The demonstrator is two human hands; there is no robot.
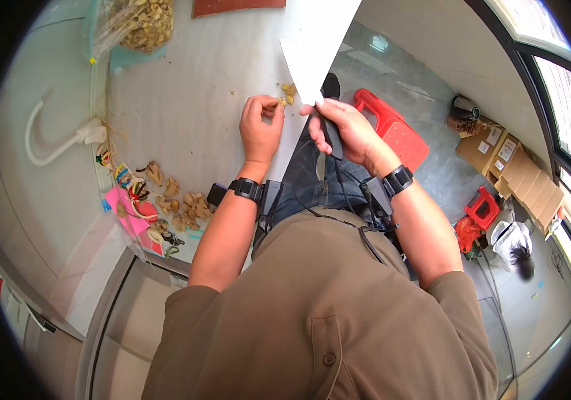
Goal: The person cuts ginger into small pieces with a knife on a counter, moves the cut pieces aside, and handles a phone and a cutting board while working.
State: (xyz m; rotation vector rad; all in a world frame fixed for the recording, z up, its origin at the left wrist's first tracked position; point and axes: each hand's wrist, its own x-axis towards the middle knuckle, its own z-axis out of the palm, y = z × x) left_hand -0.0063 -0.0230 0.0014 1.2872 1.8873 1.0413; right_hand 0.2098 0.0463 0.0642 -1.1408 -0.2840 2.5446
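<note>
Between its fingertips, my left hand (262, 133) pinches a small yellowish piece of ginger (282, 101) over the pale counter. A few ginger bits (289, 89) lie just beyond those fingers. My right hand (349, 130) is closed on the dark handle (331, 138) of a broad-bladed knife, some of its fingers loosely extended. The bright blade (302, 70) points away from me near the counter's right edge; glare blurs its outline. Left of my left forearm lies a pile of knobbly ginger roots (189, 208).
A clear bag of cut ginger (145, 27) stands at the far left of the counter (192, 100). A reddish-brown board (239, 5) lies at the back. Right, on the floor, are a red stool (399, 133) and cardboard (525, 180). A pink packet (125, 210) lies left.
</note>
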